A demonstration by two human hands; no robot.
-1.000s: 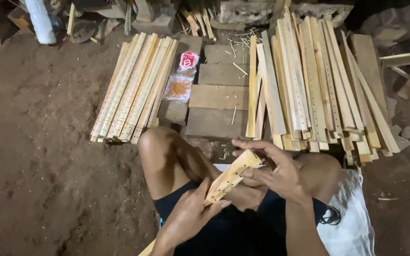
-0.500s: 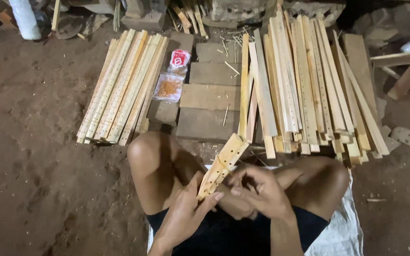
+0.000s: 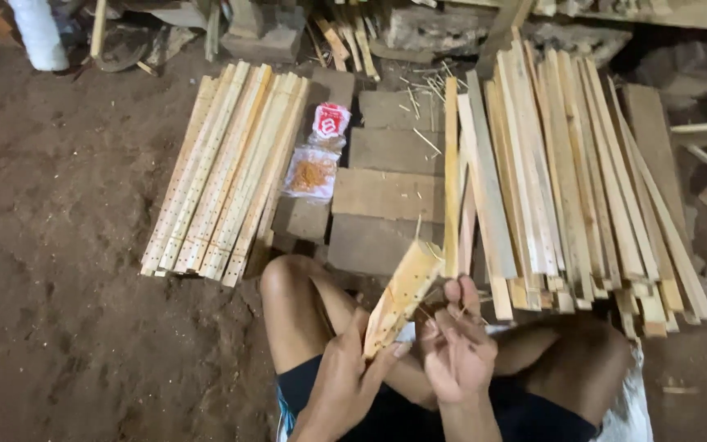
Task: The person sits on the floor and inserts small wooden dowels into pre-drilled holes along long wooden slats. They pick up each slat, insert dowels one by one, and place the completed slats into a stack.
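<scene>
I sit on the dirt floor with my knees spread. My left hand (image 3: 345, 372) grips the lower end of a short wooden slat (image 3: 401, 296) drilled with rows of small holes; the slat tilts up and away from me. My right hand (image 3: 456, 344) is just to the right of the slat, fingers pinched on thin bamboo sticks (image 3: 435, 304) at the slat's edge. A neat stack of similar drilled slats (image 3: 227, 172) lies ahead to the left. A loose heap of plain slats (image 3: 566, 180) lies ahead to the right.
Flat wooden blocks (image 3: 386, 196) lie between the two piles, with two small plastic packets (image 3: 314, 172) on them. A white bottle (image 3: 38, 33) stands at the far left corner. Scrap timber and rubble line the back. A white sack (image 3: 628, 405) is by my right knee.
The slat has swung from nearly level to pointing steeply upward. My right hand left its top end and now pinches thin sticks beside it. The camera view shifted closer.
</scene>
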